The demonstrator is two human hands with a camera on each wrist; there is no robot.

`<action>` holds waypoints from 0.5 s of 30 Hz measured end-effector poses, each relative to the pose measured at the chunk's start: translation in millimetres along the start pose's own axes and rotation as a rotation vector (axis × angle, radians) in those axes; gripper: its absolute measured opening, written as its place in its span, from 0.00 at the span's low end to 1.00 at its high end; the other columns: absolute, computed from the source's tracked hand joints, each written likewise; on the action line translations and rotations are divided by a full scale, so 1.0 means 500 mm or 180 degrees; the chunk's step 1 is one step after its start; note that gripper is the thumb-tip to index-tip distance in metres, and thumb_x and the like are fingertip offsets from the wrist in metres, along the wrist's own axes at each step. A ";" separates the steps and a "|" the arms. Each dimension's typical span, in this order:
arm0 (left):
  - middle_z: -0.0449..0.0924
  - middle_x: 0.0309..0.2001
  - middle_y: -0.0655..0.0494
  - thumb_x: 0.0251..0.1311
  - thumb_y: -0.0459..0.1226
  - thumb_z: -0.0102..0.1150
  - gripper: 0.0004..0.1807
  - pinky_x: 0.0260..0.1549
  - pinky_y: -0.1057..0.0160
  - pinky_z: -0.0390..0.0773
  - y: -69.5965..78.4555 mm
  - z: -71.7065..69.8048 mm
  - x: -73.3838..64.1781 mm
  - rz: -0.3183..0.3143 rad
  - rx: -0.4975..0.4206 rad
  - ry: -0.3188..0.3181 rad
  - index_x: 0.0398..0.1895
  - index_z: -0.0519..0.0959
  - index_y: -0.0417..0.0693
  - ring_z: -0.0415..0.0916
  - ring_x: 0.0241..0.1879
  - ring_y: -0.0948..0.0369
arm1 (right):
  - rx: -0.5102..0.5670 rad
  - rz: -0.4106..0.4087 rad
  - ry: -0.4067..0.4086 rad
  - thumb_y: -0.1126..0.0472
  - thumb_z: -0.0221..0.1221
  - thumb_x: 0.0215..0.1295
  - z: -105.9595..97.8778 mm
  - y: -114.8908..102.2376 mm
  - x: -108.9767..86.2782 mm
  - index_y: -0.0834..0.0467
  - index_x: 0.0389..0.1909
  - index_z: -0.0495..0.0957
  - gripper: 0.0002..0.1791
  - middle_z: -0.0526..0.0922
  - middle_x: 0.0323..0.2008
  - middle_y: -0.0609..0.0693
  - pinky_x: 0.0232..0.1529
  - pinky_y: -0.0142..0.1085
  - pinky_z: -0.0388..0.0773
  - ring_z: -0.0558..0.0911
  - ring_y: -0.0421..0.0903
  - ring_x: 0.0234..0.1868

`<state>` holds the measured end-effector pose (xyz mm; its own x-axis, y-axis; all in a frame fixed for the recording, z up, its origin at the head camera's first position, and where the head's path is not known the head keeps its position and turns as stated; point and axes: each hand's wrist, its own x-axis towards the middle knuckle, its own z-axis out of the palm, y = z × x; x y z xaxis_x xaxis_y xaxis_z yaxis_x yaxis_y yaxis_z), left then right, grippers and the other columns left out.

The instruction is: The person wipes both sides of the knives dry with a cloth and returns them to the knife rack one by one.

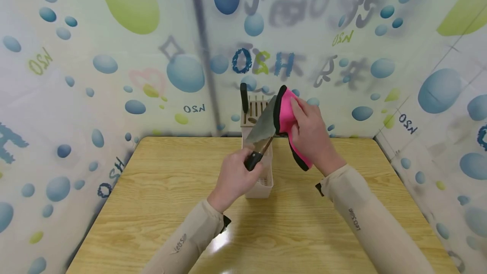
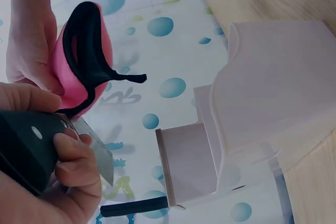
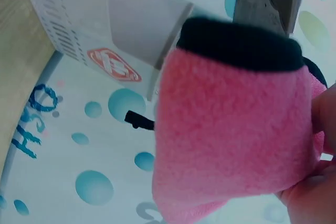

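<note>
My left hand (image 1: pixel 236 172) grips a broad-bladed kitchen knife (image 1: pixel 263 125) by its black handle. The blade slants up and away to the right. My right hand (image 1: pixel 313 134) holds a pink cloth (image 1: pixel 287 111) with black edging, folded over at the blade's far end, where it hides part of the metal. One edge of the cloth hangs down below the right hand. From the left wrist, the black handle (image 2: pixel 26 145) lies between thumb and curled fingers. Pink fabric (image 3: pixel 231 119) fills most of the right wrist view, with the grey blade (image 3: pixel 262 3) behind it.
Behind the hands, a pale knife holder (image 1: pixel 259 190) stands on the wooden table (image 1: pixel 171 172), with a slotted top (image 1: pixel 258 107). Another black-handled tool (image 1: pixel 244 96) stands upright in it. Patterned walls (image 1: pixel 152 54) enclose the table at the back and sides.
</note>
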<state>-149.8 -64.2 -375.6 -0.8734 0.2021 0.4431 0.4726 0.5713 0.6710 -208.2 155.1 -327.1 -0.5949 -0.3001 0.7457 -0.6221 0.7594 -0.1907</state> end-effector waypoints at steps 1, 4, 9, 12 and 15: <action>0.74 0.22 0.57 0.56 0.35 0.62 0.04 0.16 0.67 0.65 -0.001 0.000 -0.001 0.0054 0.0012 0.0007 0.31 0.80 0.43 0.66 0.18 0.64 | -0.0028 0.0020 0.0027 0.76 0.53 0.65 -0.002 0.002 0.002 0.77 0.66 0.70 0.27 0.74 0.63 0.75 0.60 0.60 0.72 0.76 0.71 0.58; 0.75 0.24 0.55 0.56 0.33 0.65 0.05 0.18 0.66 0.67 -0.004 0.002 -0.002 0.0200 0.0067 0.0034 0.30 0.78 0.42 0.67 0.20 0.63 | -0.0078 0.0083 0.0136 0.76 0.53 0.65 -0.011 0.005 0.008 0.78 0.65 0.70 0.26 0.75 0.61 0.76 0.57 0.60 0.74 0.75 0.73 0.55; 0.76 0.26 0.54 0.53 0.32 0.70 0.09 0.23 0.64 0.69 -0.005 0.006 -0.007 0.0259 0.0228 0.0035 0.32 0.78 0.42 0.70 0.25 0.60 | -0.0191 0.0149 0.0343 0.75 0.53 0.66 -0.023 0.010 0.023 0.79 0.64 0.70 0.25 0.75 0.60 0.76 0.53 0.60 0.76 0.73 0.74 0.52; 0.78 0.29 0.53 0.52 0.32 0.72 0.11 0.25 0.63 0.72 -0.007 0.010 -0.011 0.0281 0.0345 0.0033 0.35 0.78 0.41 0.72 0.27 0.60 | -0.0260 0.0149 0.0411 0.76 0.52 0.66 -0.026 0.017 0.030 0.79 0.61 0.71 0.23 0.75 0.60 0.76 0.54 0.60 0.75 0.74 0.74 0.53; 0.78 0.29 0.53 0.50 0.31 0.73 0.13 0.24 0.62 0.73 -0.011 0.015 -0.015 0.0373 0.0445 0.0067 0.36 0.78 0.41 0.74 0.27 0.59 | -0.0290 0.0118 0.0447 0.76 0.52 0.67 -0.026 0.023 0.032 0.79 0.60 0.72 0.20 0.74 0.61 0.76 0.55 0.59 0.76 0.73 0.74 0.55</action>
<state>-146.5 -62.8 -387.1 -0.8101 0.2579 0.5266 0.5486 0.6502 0.5256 -218.4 166.4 -309.1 -0.5357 -0.1921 0.8223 -0.5486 0.8195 -0.1659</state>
